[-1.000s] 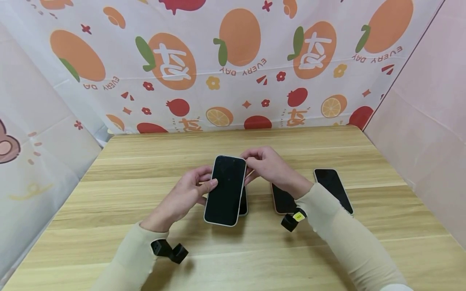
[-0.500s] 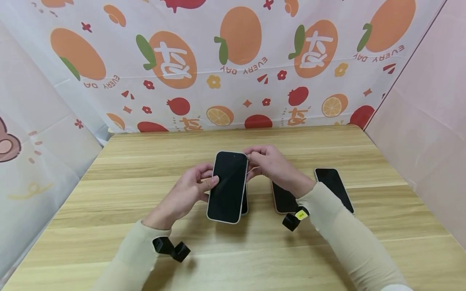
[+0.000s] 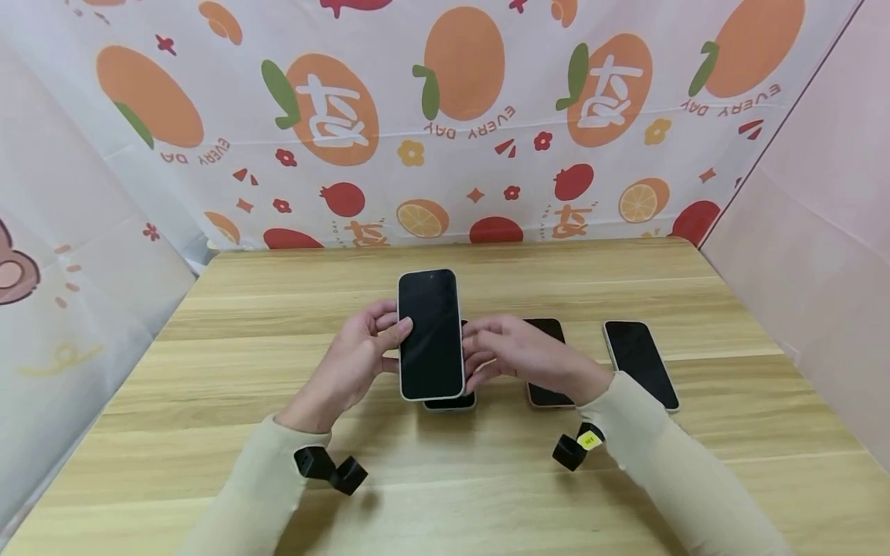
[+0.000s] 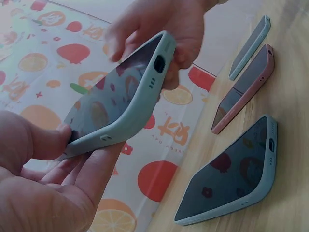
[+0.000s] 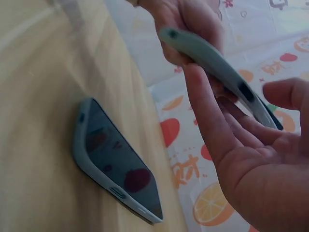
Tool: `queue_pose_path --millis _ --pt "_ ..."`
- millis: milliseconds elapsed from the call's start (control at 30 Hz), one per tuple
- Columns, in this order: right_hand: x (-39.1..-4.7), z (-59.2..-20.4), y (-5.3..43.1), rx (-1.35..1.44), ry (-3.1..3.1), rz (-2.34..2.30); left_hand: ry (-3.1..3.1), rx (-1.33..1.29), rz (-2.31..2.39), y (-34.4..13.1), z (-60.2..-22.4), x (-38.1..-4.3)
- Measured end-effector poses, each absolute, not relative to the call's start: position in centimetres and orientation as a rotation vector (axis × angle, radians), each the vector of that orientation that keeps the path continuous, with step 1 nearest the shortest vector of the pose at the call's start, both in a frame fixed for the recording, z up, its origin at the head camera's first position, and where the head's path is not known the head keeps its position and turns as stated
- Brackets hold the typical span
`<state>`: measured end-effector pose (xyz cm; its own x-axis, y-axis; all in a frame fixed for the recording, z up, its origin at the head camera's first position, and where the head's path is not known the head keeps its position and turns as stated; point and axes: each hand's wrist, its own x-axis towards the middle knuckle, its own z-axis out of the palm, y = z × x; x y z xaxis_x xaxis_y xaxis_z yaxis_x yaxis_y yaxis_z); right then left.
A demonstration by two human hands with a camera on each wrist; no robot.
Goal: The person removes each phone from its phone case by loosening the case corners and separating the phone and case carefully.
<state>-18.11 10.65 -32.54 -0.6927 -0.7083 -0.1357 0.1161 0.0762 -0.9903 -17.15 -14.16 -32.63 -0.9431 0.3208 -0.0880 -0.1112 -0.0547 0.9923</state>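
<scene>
A smartphone in a pale green case [image 3: 431,336] is held up over the table with its dark screen facing me. My left hand [image 3: 351,359] grips its left edge, thumb on the front and fingers behind. At the right edge, my right hand [image 3: 511,351] touches the phone with its fingers. In the right wrist view those fingers [image 5: 212,116] are nearly straight under the case, and the thumb stands apart from it. Below the raised phone lies a second pale-cased phone [image 4: 227,174], mostly hidden in the head view.
Right of the hands, a phone in a reddish-pink case [image 4: 246,89] lies screen up, partly covered by my right arm in the head view. Farther right lies another pale-cased phone [image 3: 640,363]. A fruit-print curtain [image 3: 459,154] hangs behind the wooden table [image 3: 264,309].
The held phone has risen, moved slightly away and turned more upright. My right hand has slid from its top right corner down along the right edge. My left hand keeps its grip.
</scene>
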Motion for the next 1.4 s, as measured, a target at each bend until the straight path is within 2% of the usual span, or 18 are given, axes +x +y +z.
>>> queue_pose_path --millis 433,1400 --pt "-16.0 -33.4 9.3 -0.671 1.760 -1.749 1.961 0.107 2.165 -14.2 -32.5 -17.4" --pt "-15.6 -34.0 9.0 -0.673 1.759 -1.926 1.857 0.175 2.250 -13.8 -32.4 -17.5"
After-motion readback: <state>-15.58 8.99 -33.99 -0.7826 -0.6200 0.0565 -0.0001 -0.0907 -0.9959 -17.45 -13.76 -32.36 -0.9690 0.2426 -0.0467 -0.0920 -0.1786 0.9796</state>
